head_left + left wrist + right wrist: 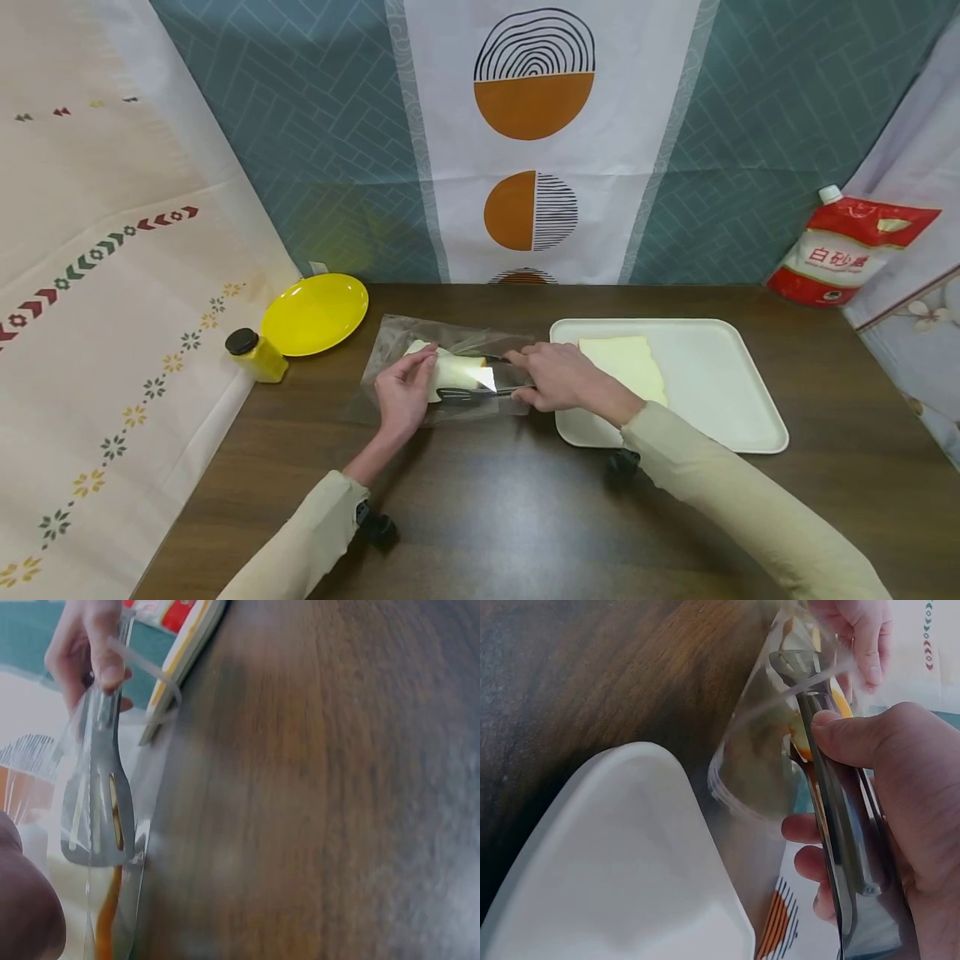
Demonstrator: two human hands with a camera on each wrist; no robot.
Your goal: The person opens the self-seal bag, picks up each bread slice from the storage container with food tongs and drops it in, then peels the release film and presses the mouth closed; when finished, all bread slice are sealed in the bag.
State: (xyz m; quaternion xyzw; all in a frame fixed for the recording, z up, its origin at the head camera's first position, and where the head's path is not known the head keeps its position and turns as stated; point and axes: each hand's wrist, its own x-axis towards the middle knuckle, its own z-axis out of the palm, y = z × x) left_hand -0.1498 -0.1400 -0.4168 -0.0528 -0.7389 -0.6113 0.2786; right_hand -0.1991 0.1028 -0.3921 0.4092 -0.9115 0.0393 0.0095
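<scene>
A clear plastic bag (393, 337) lies on the table with a slice of bread (456, 377) inside it. My left hand (405, 392) pinches the bag over the bread, near its left part. Metal tongs (847, 847) are gripped in my right hand (558, 375), their slotted ends reaching into the bag's mouth around the bread. In the left wrist view a tong blade (97, 802) lies against the slice, whose brown crust shows beside it. Another slice of bread (628, 365) rests on a white tray (712, 392), partly behind my right wrist.
At the back left are a yellow plate (315, 312) and a yellow bottle with a black cap (260, 358). A red and white pouch (840, 250) with a white cap leans at the back right. Fabric hangs behind the table (480, 508) and along both sides.
</scene>
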